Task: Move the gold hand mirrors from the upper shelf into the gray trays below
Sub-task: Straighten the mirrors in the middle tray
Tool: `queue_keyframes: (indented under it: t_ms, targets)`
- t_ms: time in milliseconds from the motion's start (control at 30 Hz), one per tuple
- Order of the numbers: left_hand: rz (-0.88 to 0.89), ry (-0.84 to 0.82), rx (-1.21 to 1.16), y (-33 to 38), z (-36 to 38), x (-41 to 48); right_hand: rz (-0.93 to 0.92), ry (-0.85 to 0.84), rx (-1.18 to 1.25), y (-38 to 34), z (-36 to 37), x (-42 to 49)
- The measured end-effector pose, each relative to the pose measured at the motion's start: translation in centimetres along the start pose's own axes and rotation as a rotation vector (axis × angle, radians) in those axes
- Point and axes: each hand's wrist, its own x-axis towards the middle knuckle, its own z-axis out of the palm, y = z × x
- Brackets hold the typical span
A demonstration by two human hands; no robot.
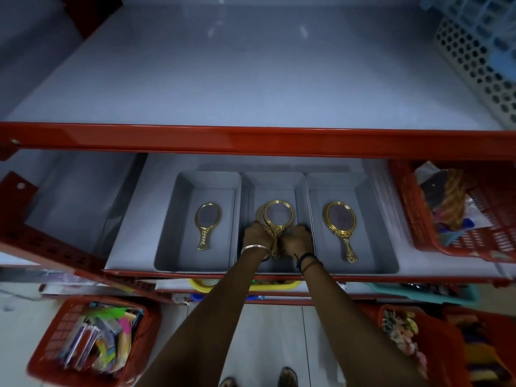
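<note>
both hands (276, 237) | gripping gold mirrors (277, 216) | middle gray tray (272, 180)

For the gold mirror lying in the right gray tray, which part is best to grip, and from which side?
Probably the handle of the mirror: it is narrow and points toward the tray's near wall, so come from above at the front, pinching across it.

Lower shelf (134, 241): 3 trays side by side, touching. Left tray (173, 247) has 1 mirror (207, 225); right tray (377, 247) has 1 mirror (340, 229). Middle tray (272, 185) has 2 mirrors (276, 219) stacked, w/ left hand (258, 236) & right hand (297, 238) on either side of the handles. Upper shelf (251, 79) sits above/behind.
</note>
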Motion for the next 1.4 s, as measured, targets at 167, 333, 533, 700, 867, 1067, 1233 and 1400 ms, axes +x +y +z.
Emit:
queue_keyframes:
  t_ms: [167, 333, 533, 700, 867, 1067, 1233, 1400]
  targets:
    - [-0.012, 0.057, -0.041, 0.9, -1.0, 0.9, -0.019, 0.076, -0.085, -1.7, -0.8, -0.9]
    - [0.021, 0.006, 0.012, 1.3, -1.2, 1.9, -0.036, 0.029, -0.173, -3.0, -0.9, 0.7]
    - [0.026, -0.017, -0.009, 0.9, -1.3, 2.2, -0.052, 0.022, -0.13, -2.5, -0.7, 1.9]
    - [0.04, -0.001, -0.022, 0.8, -1.2, 2.3, -0.075, 0.02, -0.095, -1.4, 0.0, 3.0]
    - [0.046, 0.016, -0.008, 0.9, -1.2, 2.3, -0.092, 0.036, -0.077, -1.4, 0.0, 3.1]
    - [0.062, 0.098, -0.002, 1.0, -0.7, 2.1, -0.109, 0.064, -0.221, -1.8, 0.3, 2.7]
    - [0.072, 0.091, 0.057, 1.1, -1.1, 2.9, -0.22, 0.111, -0.34, -2.3, -0.1, 2.9]
    - [0.047, 0.044, 0.11, 0.8, -1.1, 3.5, -0.284, 0.068, -0.286, -1.9, -0.6, 3.9]
